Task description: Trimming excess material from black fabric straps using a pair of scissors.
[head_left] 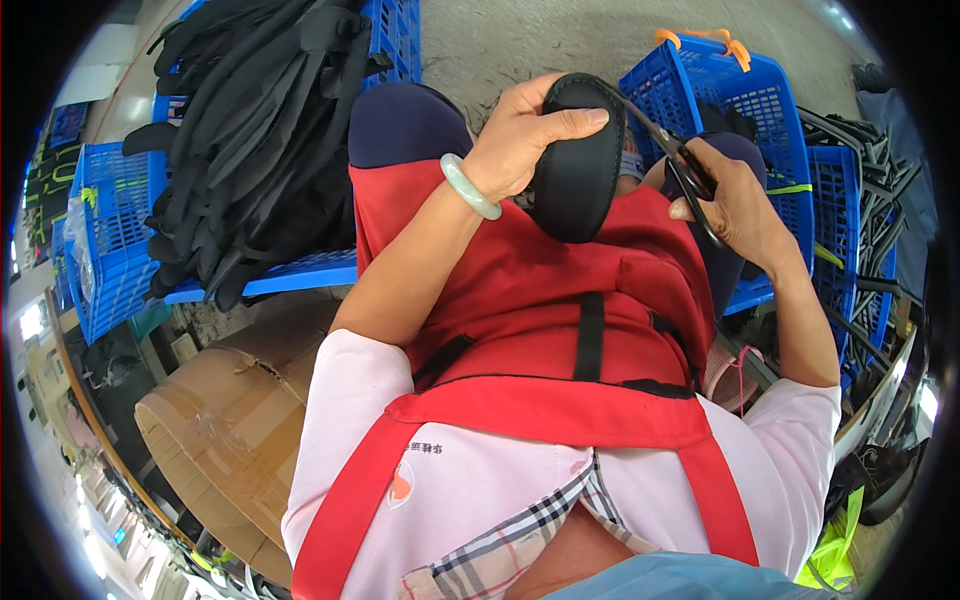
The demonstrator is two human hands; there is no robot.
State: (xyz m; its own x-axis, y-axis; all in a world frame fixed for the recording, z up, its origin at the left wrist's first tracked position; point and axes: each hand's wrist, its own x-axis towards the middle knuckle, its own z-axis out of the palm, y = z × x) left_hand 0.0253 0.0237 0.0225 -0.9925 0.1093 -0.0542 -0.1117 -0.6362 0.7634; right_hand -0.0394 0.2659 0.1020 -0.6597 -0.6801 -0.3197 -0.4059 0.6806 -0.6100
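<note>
My left hand grips a black padded strap piece with a rounded end and a stitched edge, its thumb flat on the pad's face. The pad hangs above the lap of my red apron. In my right hand is a pair of scissors, with fingers in the black handles. Its blades reach up and left to the pad's upper right edge. Whether they touch the edge or a thread there I cannot tell.
On the left, black padded straps lie heaped on a blue crate. Another blue crate with an orange tie stands at right, dark pieces inside. Beyond it are bundled grey-black strips. A cardboard box sits at lower left.
</note>
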